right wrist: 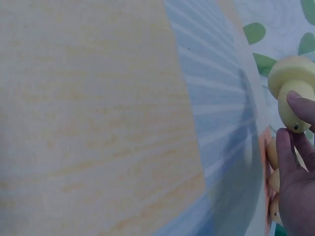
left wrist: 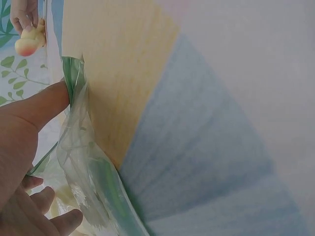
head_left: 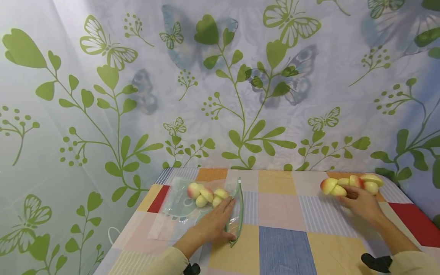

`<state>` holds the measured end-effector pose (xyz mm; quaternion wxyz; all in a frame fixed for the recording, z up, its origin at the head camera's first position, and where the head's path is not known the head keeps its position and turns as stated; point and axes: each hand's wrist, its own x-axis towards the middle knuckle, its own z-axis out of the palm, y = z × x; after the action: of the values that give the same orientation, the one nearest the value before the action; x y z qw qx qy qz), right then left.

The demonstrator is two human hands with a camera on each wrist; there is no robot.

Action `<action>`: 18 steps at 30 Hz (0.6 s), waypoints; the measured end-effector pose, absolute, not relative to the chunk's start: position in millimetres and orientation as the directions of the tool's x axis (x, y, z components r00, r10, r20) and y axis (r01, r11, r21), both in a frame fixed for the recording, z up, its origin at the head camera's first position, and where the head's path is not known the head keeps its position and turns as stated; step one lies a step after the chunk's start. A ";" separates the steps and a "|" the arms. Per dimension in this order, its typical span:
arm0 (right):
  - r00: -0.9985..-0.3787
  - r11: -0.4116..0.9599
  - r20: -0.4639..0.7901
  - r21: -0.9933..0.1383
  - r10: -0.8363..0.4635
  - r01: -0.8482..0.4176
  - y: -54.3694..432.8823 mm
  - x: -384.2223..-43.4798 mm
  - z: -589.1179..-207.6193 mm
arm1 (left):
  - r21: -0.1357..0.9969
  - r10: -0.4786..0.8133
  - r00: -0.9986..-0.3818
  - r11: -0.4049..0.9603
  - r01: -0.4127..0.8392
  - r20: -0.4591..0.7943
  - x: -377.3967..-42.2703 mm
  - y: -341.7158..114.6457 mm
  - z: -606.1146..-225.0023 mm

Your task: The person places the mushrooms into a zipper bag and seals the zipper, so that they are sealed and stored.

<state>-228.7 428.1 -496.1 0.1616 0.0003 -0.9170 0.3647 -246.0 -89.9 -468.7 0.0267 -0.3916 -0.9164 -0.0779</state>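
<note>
A clear zip bag with a green edge (head_left: 239, 214) lies on the table's left side, several yellow-and-red toy mushrooms (head_left: 195, 191) inside. At its mouth my left hand (head_left: 214, 223) touches the bag, fingers spread. In the left wrist view the thumb (left wrist: 47, 104) presses the green zip edge (left wrist: 74, 73) and the other fingers are apart at the film. On the right, my right hand (head_left: 364, 204) pinches a toy mushroom (head_left: 330, 186) by its stem. The right wrist view shows this mushroom (right wrist: 291, 73) with its pale cap up, thumb and fingertips on the stem.
Behind my right hand, more toy mushrooms (head_left: 372, 183) sit at the table's far right. A patchwork cloth (head_left: 285, 244) covers the table. A curtain (head_left: 220, 95) with leaves and butterflies hangs along the back edge. A white loop (head_left: 111, 235) shows past the left edge.
</note>
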 end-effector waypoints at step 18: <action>-0.962 0.714 0.265 -0.687 0.071 -0.137 401.8 -234.8 -487.1 | 0.119 0.720 -0.684 0.673 0.730 0.117 -247.1 -90.3 -471.0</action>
<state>-234.8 401.8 -487.1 0.1372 0.0180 -0.9154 0.3779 -247.1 -90.3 -471.0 0.0299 -0.3965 -0.9142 -0.0781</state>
